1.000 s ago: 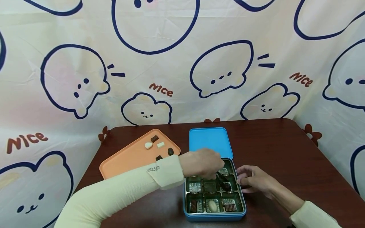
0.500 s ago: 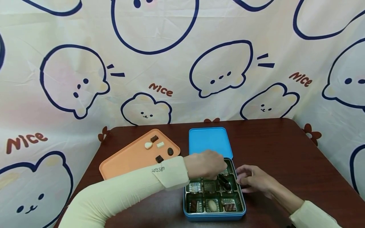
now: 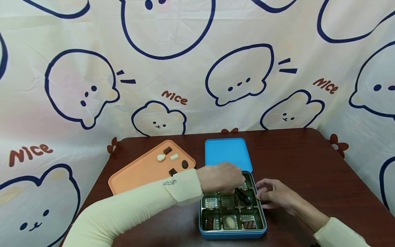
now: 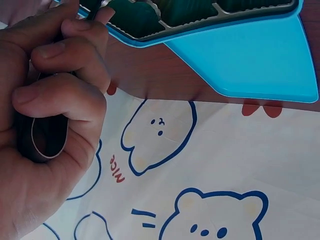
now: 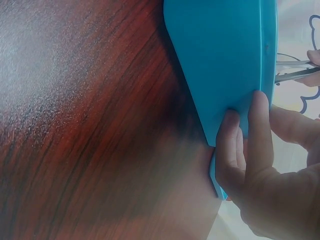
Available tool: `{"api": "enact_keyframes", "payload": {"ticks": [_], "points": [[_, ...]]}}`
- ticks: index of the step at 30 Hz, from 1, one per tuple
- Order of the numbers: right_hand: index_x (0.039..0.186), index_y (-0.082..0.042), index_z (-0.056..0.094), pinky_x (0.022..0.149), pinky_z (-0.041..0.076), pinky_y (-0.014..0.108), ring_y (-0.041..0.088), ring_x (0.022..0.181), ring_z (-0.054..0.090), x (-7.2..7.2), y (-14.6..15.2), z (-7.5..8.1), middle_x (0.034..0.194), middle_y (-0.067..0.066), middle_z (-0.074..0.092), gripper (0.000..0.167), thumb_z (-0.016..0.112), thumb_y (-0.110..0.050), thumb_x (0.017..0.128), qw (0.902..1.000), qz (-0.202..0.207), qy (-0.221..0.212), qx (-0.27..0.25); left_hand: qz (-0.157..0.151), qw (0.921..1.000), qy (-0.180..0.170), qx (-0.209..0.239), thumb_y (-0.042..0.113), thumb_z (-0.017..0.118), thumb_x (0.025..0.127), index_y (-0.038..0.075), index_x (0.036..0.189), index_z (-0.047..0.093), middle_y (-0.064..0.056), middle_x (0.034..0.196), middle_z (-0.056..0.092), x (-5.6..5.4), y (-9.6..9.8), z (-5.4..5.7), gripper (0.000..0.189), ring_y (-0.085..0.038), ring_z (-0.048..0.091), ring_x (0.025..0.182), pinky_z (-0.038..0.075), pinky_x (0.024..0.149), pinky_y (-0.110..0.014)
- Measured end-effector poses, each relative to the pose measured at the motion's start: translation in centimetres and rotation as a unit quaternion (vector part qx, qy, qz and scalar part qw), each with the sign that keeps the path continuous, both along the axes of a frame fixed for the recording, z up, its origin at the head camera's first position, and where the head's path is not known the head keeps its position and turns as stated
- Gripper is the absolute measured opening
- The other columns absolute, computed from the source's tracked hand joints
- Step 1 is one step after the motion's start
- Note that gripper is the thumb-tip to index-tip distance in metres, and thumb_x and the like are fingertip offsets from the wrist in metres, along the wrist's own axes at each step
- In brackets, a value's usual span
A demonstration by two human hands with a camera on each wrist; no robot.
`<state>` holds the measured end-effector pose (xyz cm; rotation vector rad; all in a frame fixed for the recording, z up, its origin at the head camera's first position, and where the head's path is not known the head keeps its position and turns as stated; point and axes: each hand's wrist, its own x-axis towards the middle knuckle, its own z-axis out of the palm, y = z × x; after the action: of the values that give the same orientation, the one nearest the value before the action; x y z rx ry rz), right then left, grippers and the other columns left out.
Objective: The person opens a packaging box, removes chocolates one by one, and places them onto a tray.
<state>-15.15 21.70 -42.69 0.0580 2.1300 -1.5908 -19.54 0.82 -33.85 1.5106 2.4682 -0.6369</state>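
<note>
With my left hand (image 3: 223, 177) I am gripping dark metal tongs (image 3: 242, 197), my fingers curling round them, and their ends are reaching into the right compartment of the middle row in a blue tin (image 3: 232, 235). I cannot tell whether they are pinching anything, as that spot is too dark. My right hand (image 3: 276, 195) is touching the tin's right side, its fingers lying nearly straight against the wall. In the near row a brown bar (image 3: 209, 223) is lying at left, a white oval piece (image 3: 229, 223) in the middle and a brown block (image 3: 249, 224) at right; my left hand is partly covering the far row. Beyond the tin a blue lid (image 3: 226, 152) is resting on the table (image 3: 293, 164). Farther left, an orange tray (image 3: 139, 173) is bearing dark and white pieces (image 3: 161, 157) toward its right end, partly behind my left sleeve (image 3: 132, 209)
</note>
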Motion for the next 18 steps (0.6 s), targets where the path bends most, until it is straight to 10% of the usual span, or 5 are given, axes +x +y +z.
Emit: {"api": "enact_keyframes", "payload": {"ticks": [18], "points": [[0.133, 0.012, 0.044, 0.074, 0.059, 0.042, 0.022, 0.091, 0.064, -0.1, -0.1, 0.1, 0.103, 0.017, 0.062, 0.045, 0.058, 0.002, 0.092, 0.9999, -0.007, -0.001, 0.008, 0.059, 0.9953, -0.077, -0.001, 0.031, 0.064, 0.098, 0.021, 0.071, 0.058, 0.007, 0.058, 0.035, -1.0, -0.8, 1.3, 0.03, -0.008, 0.029, 0.049, 0.028, 0.05, -0.023]]}}
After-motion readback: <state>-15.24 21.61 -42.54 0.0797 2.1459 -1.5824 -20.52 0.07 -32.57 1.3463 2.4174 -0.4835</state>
